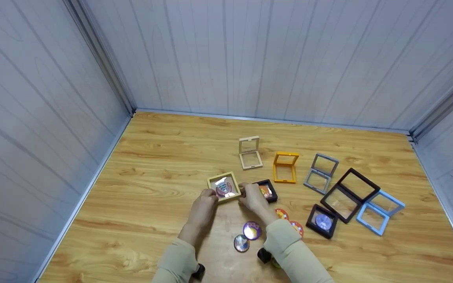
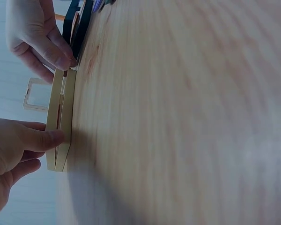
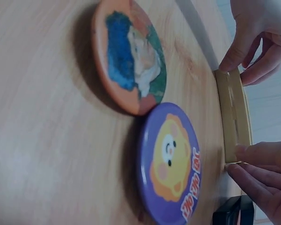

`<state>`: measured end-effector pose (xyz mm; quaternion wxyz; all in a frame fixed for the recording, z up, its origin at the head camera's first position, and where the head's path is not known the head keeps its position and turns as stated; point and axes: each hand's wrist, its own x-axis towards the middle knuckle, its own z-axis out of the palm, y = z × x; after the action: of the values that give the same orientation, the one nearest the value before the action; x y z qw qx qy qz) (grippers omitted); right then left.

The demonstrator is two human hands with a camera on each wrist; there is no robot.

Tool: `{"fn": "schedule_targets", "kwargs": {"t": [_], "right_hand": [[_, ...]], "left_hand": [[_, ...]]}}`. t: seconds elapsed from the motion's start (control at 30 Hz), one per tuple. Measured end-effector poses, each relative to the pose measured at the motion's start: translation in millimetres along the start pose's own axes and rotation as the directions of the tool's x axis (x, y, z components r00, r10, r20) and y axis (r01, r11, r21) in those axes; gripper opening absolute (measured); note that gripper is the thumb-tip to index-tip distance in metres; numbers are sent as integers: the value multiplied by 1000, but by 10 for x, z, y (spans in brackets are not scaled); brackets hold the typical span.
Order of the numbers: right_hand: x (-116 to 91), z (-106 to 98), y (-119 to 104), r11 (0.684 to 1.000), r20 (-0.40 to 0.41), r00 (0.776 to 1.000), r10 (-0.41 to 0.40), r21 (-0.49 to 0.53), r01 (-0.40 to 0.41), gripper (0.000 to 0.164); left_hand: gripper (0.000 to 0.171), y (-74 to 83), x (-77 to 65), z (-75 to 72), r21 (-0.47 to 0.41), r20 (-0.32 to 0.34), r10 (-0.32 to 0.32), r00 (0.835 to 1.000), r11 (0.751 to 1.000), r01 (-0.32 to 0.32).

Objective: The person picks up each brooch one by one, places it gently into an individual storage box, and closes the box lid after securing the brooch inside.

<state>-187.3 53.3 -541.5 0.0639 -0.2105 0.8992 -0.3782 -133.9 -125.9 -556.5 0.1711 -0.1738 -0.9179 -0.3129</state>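
Observation:
A gold-coloured square display frame (image 1: 224, 187) with clear film lies on the table, a round badge (image 1: 223, 188) showing inside it. Its two halves lie together with a thin gap along the edge in the left wrist view. My left hand (image 1: 204, 208) pinches the frame's near left corner, thumb on the side wall. At the right corner my right hand (image 1: 255, 198) pinches the same frame between thumb and fingers (image 3: 253, 180). Just right of that hand is a black display frame (image 1: 272, 192) holding an orange badge, partly hidden by the hand.
A purple badge (image 1: 252, 230) and another round badge (image 1: 241, 243) lie near me, with red badges (image 1: 297, 228) by my right sleeve. Open frames stand behind and right: beige (image 1: 251, 160), orange (image 1: 284, 173), grey (image 1: 317, 181), large black (image 1: 342, 203), blue (image 1: 372, 218). A dark frame (image 1: 311, 222) holds a violet badge.

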Motion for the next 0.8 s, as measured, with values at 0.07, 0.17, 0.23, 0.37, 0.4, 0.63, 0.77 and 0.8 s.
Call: {"fn": "schedule_targets", "kwargs": {"t": [0.07, 0.17, 0.23, 0.37, 0.4, 0.63, 0.77, 0.8], "right_hand": [[-12, -18, -14, 1000, 15, 1000, 10, 13, -11, 36], [-40, -56, -47, 1000, 30, 999, 23, 5, -23, 40], [-64, -88, -68, 1000, 34, 999, 17, -4, -16, 40], [-138, -149, -101, 999, 41, 999, -30, -8, 31, 35], [-160, -162, -105, 999, 43, 998, -43, -12, 43, 34], [-346, -231, -113, 989, 48, 993, -110, -93, 114, 31], [-474, -271, -107, 981, 53, 988, -145, -125, 151, 30], [-507, -282, -100, 978, 57, 987, -154, -133, 160, 30]], "left_hand": [[11, 3, 3, -6, 48, 5, 14, 1000, 999, -14], [10, 6, 21, -12, 120, 16, 30, 999, 992, -32], [8, 8, 34, -17, 157, 24, 38, 999, 987, -42], [7, 23, 39, -34, 175, 34, 25, 999, 984, -31], [9, 30, 35, -39, 176, 39, 18, 999, 984, -24], [17, 93, -21, -54, 155, 55, -3, 999, 988, -5], [17, 135, -27, -62, 143, 56, -2, 998, 990, -6], [19, 143, -24, -64, 140, 57, 2, 998, 990, -10]]}}
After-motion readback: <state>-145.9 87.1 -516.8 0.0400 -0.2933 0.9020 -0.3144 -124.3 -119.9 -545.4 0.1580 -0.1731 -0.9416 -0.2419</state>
